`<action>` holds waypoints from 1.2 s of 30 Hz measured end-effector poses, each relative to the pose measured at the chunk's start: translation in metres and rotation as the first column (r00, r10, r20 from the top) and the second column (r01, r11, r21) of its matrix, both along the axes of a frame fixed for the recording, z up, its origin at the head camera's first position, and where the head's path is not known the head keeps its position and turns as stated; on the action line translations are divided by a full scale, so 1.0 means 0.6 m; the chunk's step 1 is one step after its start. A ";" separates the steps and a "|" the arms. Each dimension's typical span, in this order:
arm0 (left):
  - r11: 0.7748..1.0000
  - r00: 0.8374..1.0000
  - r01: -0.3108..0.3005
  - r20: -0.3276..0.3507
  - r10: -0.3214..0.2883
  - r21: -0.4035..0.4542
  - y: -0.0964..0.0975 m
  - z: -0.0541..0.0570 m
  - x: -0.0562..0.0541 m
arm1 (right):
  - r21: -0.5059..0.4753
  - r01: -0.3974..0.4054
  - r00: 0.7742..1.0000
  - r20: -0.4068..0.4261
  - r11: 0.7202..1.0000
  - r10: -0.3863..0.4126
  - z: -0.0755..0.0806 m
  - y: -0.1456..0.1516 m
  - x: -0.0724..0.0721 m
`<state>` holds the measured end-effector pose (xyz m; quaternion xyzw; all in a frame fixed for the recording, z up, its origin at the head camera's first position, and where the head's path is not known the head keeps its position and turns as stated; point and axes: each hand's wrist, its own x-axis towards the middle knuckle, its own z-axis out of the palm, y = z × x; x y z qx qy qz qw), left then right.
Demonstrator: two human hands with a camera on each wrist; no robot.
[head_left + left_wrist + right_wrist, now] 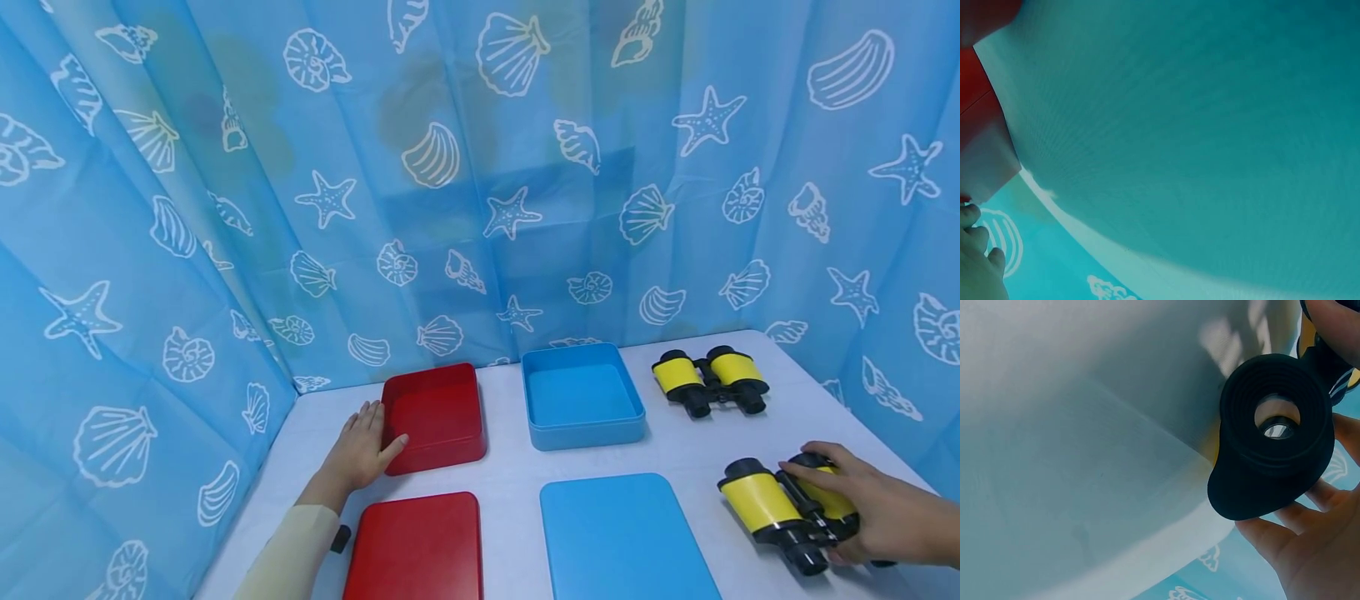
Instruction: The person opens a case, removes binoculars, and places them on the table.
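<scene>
At the right of the head view my right hand grips a pair of yellow and black binoculars by its right barrel. The right wrist view shows a black eyepiece close up, with my fingers curled behind it. My left hand rests against the left side of an open red box, fingers straight and thumb over its near corner. In the left wrist view the fingers lie beside the red box wall. Whether the held binoculars touch the table is hard to tell.
A second pair of yellow binoculars stands at the back right. Beside it sits an open blue box. A red lid and a blue lid lie nearer. A small black object lies by the left sleeve. Blue shell-print curtains surround the table.
</scene>
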<state>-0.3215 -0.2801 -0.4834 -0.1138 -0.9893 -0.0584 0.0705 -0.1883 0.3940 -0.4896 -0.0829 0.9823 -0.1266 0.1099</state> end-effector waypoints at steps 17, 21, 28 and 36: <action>1.000 1.000 -0.005 0.006 0.005 0.003 0.000 0.002 0.000 | -0.027 0.021 1.000 -0.023 0.999 -0.022 -0.015 0.002 0.004; 1.000 1.000 -0.009 0.012 0.009 -0.005 0.000 0.003 0.001 | -0.033 0.016 0.999 -0.042 0.999 -0.017 -0.015 0.001 0.006; 1.000 1.000 -0.002 0.016 0.002 0.007 0.002 0.004 0.002 | -0.033 0.024 0.999 -0.042 0.999 -0.025 -0.015 0.001 0.009; 1.000 1.000 0.005 0.005 -0.005 -0.002 0.000 0.000 0.001 | -0.050 0.035 0.999 -0.021 0.998 -0.036 -0.016 -0.001 0.009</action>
